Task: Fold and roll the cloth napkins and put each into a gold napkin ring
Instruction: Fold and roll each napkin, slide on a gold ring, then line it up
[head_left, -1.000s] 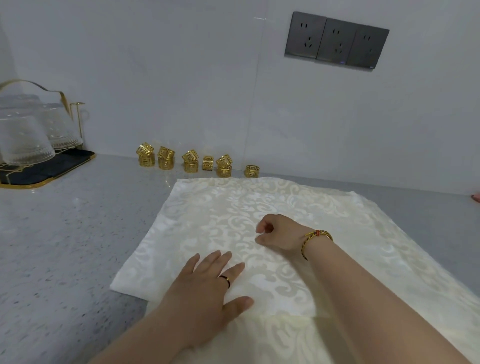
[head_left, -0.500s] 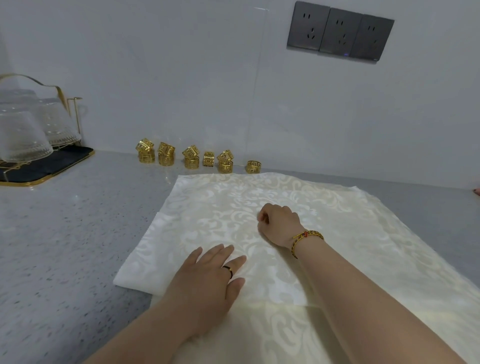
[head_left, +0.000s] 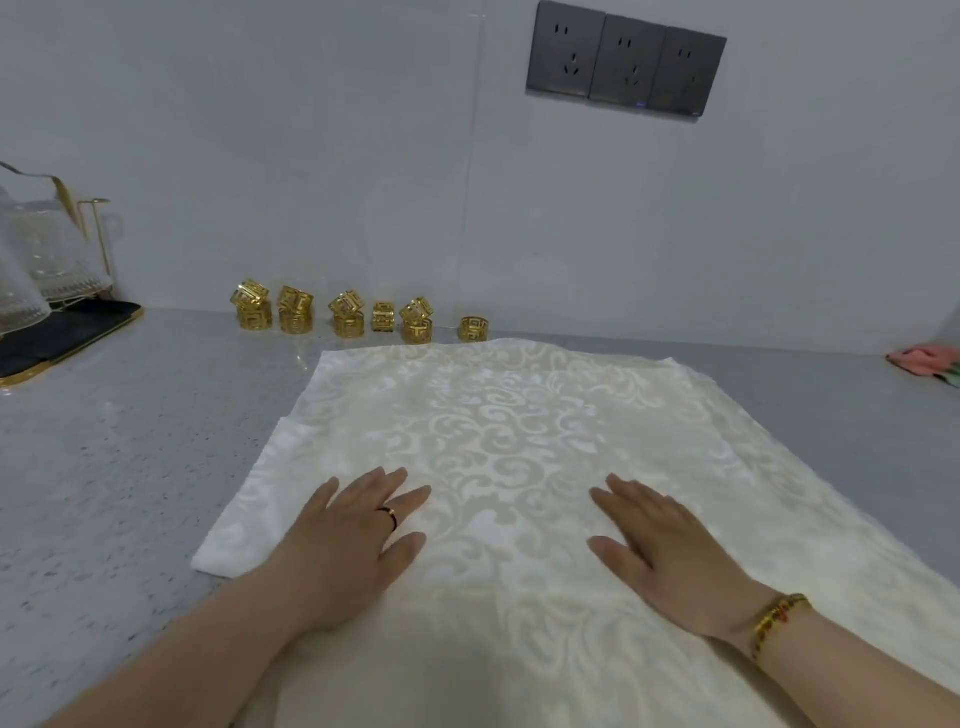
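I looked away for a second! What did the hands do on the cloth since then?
The right hand was curled into a fist farther up the napkin; it has opened flat and slid back toward the person, to the right. Nothing was picked up. The left hand stayed flat on the napkin's near left part, and the gold napkin rings stayed by the wall.
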